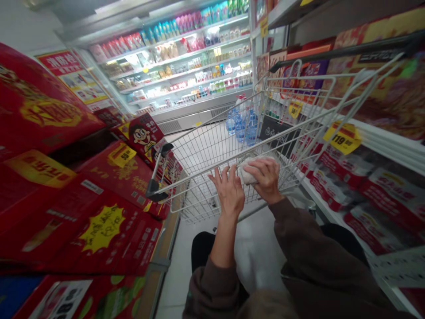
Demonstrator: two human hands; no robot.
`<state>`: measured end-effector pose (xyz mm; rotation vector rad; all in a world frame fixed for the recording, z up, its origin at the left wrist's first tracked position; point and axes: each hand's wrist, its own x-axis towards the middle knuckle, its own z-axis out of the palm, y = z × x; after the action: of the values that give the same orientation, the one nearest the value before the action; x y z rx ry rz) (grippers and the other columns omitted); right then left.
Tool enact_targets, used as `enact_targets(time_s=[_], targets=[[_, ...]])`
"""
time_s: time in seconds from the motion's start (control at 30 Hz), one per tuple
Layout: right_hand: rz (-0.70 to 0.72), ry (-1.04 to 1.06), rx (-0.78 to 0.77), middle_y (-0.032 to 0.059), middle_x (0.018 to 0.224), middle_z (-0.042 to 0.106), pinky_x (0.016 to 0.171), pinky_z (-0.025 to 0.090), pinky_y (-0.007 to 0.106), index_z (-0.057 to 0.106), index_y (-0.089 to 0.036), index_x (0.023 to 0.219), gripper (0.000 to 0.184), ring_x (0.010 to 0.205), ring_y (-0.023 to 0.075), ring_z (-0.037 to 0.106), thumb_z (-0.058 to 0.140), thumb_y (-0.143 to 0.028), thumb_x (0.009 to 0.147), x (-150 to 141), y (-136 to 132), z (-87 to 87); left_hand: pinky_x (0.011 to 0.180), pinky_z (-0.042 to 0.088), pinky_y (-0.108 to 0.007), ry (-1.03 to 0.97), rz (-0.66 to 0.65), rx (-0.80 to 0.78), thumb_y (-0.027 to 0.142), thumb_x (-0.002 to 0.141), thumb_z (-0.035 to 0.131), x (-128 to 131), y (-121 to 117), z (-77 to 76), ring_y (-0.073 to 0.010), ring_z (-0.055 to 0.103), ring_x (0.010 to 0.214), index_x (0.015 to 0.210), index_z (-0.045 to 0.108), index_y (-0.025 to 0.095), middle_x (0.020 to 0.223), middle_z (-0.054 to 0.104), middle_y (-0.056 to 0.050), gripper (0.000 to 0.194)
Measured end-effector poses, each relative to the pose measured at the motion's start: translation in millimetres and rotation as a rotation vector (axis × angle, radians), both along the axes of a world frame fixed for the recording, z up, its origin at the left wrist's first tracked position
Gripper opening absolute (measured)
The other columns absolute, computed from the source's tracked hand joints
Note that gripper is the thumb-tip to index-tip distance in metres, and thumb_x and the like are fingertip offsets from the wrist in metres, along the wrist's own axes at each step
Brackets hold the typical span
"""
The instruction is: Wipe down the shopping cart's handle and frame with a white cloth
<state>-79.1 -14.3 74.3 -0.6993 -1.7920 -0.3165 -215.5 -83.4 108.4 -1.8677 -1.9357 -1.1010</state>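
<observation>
Shopping cart (229, 159) of pale metal wire stretches across the middle, just ahead of the person, its dark handle (345, 52) toward 2 o'clock and its black corner caps (156, 190) between 8 and 9 o'clock. Nearest, at 6 and 5 o'clock, come two dark brown sleeves (215, 283), with black-clad knees (202, 248) showing beside them above the pale tiled floor (179, 257). From the sleeves both arms reach up to the cart's near side. The left hand (229, 192), a little past 5 o'clock, is open with fingers spread over the wires; whether the fingertips touch them I cannot tell. Just beside it, between 3 and 4 o'clock, the right hand (267, 175) curls around a bunched whitish cloth (247, 173) at the near rim. Red cartons (133, 239) are stacked from 7 to 10 o'clock, one bearing a yellow starburst label (102, 228) with handwriting. Along 3 to 4 o'clock runs a shelf with red-and-white packages (381, 195), and a yellow price tag (343, 137) reading 119 hangs there. Beyond the cart, at 1 o'clock, blue-tinted water bottles (242, 122) stand on the floor. Farthest off, from 10 to 1 o'clock, a lit display case (192, 116) holds rows of colourful packs, too small to read.
</observation>
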Motion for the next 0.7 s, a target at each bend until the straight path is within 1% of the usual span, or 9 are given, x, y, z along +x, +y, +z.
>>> enact_targets(time_s=[0.07, 0.13, 0.2, 0.27, 0.33, 0.5, 0.63, 0.7], targets=[[-0.003, -0.013, -0.032, 0.0022, 0.114, 0.071, 0.108, 0.033, 0.045, 0.067, -0.029, 0.114, 0.037, 0.114, 0.0228, 0.055, 0.062, -0.009, 0.083, -2, -1, -4.3, 0.122, 0.003, -0.065, -0.018, -0.009, -0.006, 0.035, 0.104, 0.019, -1, 0, -1.1, -0.0330, 0.028, 0.146, 0.141, 0.054, 0.020, 0.135, 0.056, -0.011, 0.053], [0.012, -0.066, -0.078, 0.0022, 0.112, 0.072, 0.107, 0.033, 0.045, 0.067, -0.028, 0.113, 0.037, 0.111, 0.0222, 0.056, 0.062, -0.008, 0.082, -5, -5, -17.8, 0.124, 0.003, -0.060, -0.035, -0.018, 0.001, 0.036, 0.104, 0.016, -3, 1, -1.9, -0.0288, 0.034, 0.141, 0.139, 0.055, 0.021, 0.131, 0.057, -0.010, 0.054], [0.028, -0.117, -0.115, 0.0020, 0.112, 0.072, 0.106, 0.032, 0.045, 0.067, -0.028, 0.113, 0.039, 0.111, 0.0220, 0.056, 0.061, -0.007, 0.081, -6, -11, -32.3, 0.124, 0.004, -0.056, -0.035, -0.027, 0.005, 0.037, 0.104, 0.014, -7, 3, -2.4, -0.0253, 0.042, 0.132, 0.138, 0.056, 0.024, 0.125, 0.059, -0.009, 0.056], [0.032, -0.139, -0.133, 0.0022, 0.113, 0.071, 0.107, 0.032, 0.045, 0.066, -0.028, 0.114, 0.041, 0.113, 0.0220, 0.056, 0.059, -0.006, 0.081, -5, -17, -40.4, 0.124, 0.006, -0.053, -0.021, -0.032, -0.004, 0.038, 0.104, 0.010, -12, 4, -2.8, -0.0231, 0.046, 0.124, 0.136, 0.057, 0.026, 0.120, 0.060, -0.008, 0.058], [0.026, -0.139, -0.133, 0.0025, 0.114, 0.071, 0.107, 0.031, 0.044, 0.066, -0.028, 0.115, 0.043, 0.114, 0.0222, 0.055, 0.059, -0.005, 0.079, -4, -20, -40.2, 0.123, 0.008, -0.051, -0.005, -0.040, -0.011, 0.038, 0.103, 0.007, -17, 5, -3.6, -0.0222, 0.047, 0.119, 0.136, 0.056, 0.028, 0.117, 0.061, -0.007, 0.060], [0.030, -0.171, -0.119, 0.0021, 0.114, 0.071, 0.108, 0.031, 0.045, 0.065, -0.026, 0.115, 0.049, 0.114, 0.0222, 0.055, 0.056, 0.000, 0.074, 0, -20, -26.3, 0.118, 0.013, -0.050, -0.002, -0.101, -0.012, 0.041, 0.102, 0.003, -29, 7, -5.8, -0.0225, 0.049, 0.115, 0.137, 0.056, 0.030, 0.114, 0.063, -0.006, 0.065], [0.032, -0.181, -0.091, 0.0017, 0.114, 0.071, 0.109, 0.032, 0.046, 0.065, -0.026, 0.115, 0.053, 0.114, 0.0225, 0.056, 0.054, 0.003, 0.071, 5, -22, -21.4, 0.114, 0.018, -0.049, -0.033, -0.116, 0.010, 0.045, 0.101, -0.003, -38, 7, -4.7, -0.0238, 0.048, 0.117, 0.131, 0.060, 0.032, 0.106, 0.066, -0.005, 0.071], [0.010, -0.145, -0.092, 0.0023, 0.115, 0.071, 0.108, 0.033, 0.046, 0.065, -0.026, 0.115, 0.056, 0.114, 0.0231, 0.056, 0.053, 0.004, 0.069, 7, -25, -20.2, 0.113, 0.018, -0.049, -0.056, -0.111, 0.026, 0.048, 0.100, -0.005, -43, 6, -4.0, -0.0244, 0.046, 0.118, 0.127, 0.063, 0.032, 0.101, 0.066, -0.005, 0.075]])
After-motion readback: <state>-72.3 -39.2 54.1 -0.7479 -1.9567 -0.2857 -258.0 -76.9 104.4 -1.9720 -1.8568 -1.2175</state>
